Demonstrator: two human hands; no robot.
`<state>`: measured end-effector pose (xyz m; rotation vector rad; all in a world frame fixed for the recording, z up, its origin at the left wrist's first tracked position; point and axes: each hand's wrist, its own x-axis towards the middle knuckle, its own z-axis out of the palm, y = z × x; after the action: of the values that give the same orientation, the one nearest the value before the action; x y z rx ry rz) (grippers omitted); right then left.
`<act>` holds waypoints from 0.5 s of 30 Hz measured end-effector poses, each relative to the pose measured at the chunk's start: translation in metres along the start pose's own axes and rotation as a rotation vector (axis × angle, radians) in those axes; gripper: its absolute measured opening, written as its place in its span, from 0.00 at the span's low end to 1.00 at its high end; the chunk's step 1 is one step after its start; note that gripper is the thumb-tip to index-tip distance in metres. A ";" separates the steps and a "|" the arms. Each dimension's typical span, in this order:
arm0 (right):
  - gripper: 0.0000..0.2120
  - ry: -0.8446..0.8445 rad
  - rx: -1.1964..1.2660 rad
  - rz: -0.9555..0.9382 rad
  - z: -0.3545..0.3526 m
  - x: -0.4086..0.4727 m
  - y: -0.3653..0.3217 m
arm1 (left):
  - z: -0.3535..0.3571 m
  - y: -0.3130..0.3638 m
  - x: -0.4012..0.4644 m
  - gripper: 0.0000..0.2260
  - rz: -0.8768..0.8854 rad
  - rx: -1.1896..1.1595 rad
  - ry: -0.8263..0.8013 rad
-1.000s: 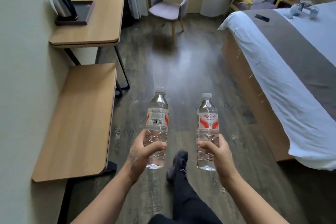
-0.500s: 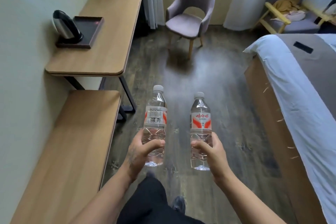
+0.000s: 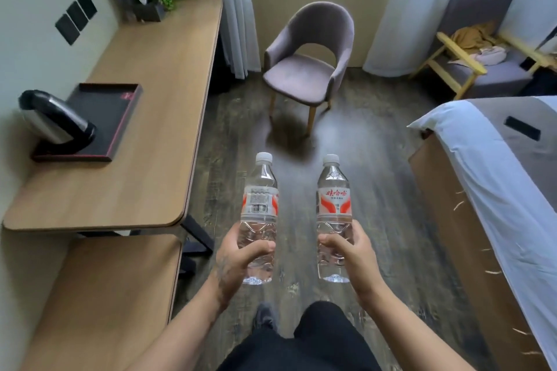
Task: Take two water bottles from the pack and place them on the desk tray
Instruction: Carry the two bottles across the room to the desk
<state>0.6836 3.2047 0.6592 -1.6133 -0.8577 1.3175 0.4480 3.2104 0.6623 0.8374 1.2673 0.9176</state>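
L hand point(image 3: 238, 262) fingers were wrapped round one upright water bottle point(image 3: 259, 214), R hand point(image 3: 351, 253) fingers round the other bottle point(image 3: 334, 214); both over floor point(image 3: 376, 190), right of table point(image 3: 156, 117) w/ black tray point(image 3: 120, 117).

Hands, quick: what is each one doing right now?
Left hand: closed around a water bottle.
Right hand: closed around the other water bottle.
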 end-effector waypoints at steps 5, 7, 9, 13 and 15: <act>0.31 0.006 0.036 0.003 0.019 0.099 -0.045 | -0.003 0.049 0.107 0.23 -0.025 -0.003 -0.016; 0.30 0.003 0.040 0.004 0.024 0.147 -0.061 | -0.003 0.068 0.156 0.22 -0.016 0.005 -0.015; 0.28 -0.011 0.026 -0.002 0.028 0.193 -0.075 | 0.001 0.085 0.200 0.21 0.003 0.034 -0.004; 0.28 -0.061 0.012 -0.012 0.038 0.295 -0.112 | 0.011 0.125 0.291 0.20 0.019 0.028 0.021; 0.30 -0.096 -0.002 0.002 0.041 0.341 -0.134 | 0.018 0.145 0.331 0.20 -0.002 0.014 0.050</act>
<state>0.7149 3.5716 0.6480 -1.5635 -0.9157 1.4047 0.4730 3.5711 0.6619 0.8282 1.3186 0.9343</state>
